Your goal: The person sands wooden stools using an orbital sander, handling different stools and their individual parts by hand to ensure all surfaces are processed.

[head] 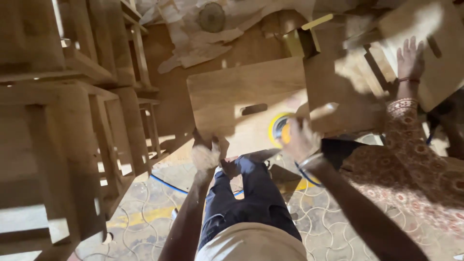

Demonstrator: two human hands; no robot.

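The person's left hand (205, 155) closes its grip on the near edge of a slotted wooden board (246, 99) resting on their knee above the floor. The right hand (300, 140) wraps around a yellow sander (279, 126) touching the board's right corner. The surface looks pale and dusty; how much is finished cannot be told.

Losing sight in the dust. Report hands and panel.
Left hand grips wooden panel bottom edge. Right hand on yellow sander. Co-worker's hand on neighbouring board.
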